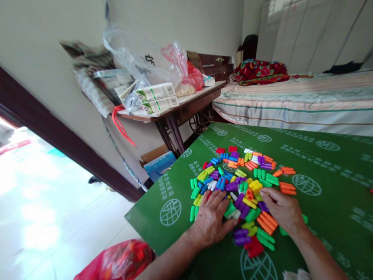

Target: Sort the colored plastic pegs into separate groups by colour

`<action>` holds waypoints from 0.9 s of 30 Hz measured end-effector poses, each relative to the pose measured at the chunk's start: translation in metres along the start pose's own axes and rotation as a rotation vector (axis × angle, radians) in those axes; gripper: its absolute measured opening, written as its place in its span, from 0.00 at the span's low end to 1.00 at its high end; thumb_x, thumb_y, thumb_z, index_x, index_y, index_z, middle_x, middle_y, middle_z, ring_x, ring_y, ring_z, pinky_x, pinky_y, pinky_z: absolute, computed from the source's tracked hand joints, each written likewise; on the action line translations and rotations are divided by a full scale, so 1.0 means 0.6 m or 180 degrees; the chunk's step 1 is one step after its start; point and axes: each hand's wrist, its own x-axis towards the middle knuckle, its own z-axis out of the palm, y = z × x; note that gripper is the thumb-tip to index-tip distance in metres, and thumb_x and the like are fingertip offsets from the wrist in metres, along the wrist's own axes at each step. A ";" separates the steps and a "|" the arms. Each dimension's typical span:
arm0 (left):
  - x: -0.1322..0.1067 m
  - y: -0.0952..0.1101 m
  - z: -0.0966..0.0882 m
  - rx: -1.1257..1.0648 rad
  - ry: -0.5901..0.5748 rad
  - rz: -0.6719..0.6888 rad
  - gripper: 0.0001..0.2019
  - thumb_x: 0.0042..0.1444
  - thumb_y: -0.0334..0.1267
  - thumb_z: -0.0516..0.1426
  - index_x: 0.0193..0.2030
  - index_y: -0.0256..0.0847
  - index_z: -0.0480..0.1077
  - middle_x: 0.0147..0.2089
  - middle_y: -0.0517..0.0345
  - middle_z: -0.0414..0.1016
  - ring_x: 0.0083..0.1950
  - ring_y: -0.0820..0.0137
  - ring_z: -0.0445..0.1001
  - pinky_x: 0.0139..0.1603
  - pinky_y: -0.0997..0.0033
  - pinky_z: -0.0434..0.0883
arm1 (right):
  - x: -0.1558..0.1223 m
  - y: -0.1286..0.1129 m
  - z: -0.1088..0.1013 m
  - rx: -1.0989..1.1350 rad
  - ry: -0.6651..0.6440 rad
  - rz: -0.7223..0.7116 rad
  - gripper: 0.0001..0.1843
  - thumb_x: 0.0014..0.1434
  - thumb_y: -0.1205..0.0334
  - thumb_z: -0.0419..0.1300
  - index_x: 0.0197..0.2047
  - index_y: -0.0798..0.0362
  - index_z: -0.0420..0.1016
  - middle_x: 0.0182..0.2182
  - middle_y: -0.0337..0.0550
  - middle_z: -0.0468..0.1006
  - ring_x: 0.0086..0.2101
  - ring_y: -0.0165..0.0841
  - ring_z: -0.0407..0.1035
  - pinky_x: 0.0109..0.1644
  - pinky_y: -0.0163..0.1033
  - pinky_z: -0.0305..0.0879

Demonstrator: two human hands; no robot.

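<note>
A broad heap of small bullet-shaped plastic pieces [230, 184] lies on the green board, in orange, green, purple, yellow, blue, red and white. Many sit side by side in twos and threes. My left hand [212, 216] rests palm down on the heap's near left part, fingers spread, covering some pieces. My right hand [281, 206] is at the heap's right side, fingers curled in and tips together by the yellow pieces [255, 186]. What they pinch, if anything, is hidden. Just below it are orange pieces [267, 223]; nearer me lies a red piece [254, 246].
The green board [335, 182] carries white printed globes and writing. Beyond it stand a table [192, 103] with boxes and plastic bags, and a bed [291, 101]. A blue box [160, 165] sits under that table. At lower left is a red bag [119, 260].
</note>
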 end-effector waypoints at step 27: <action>0.163 -0.040 -0.034 0.0912 -0.0734 -0.0612 0.10 0.54 0.35 0.54 0.39 0.39 0.75 0.42 0.47 0.75 0.49 0.57 0.72 0.52 0.57 0.70 | 0.007 -0.010 -0.003 0.0244 -0.0019 0.0107 0.15 0.59 0.50 0.53 0.35 0.44 0.80 0.29 0.38 0.83 0.27 0.34 0.77 0.31 0.35 0.71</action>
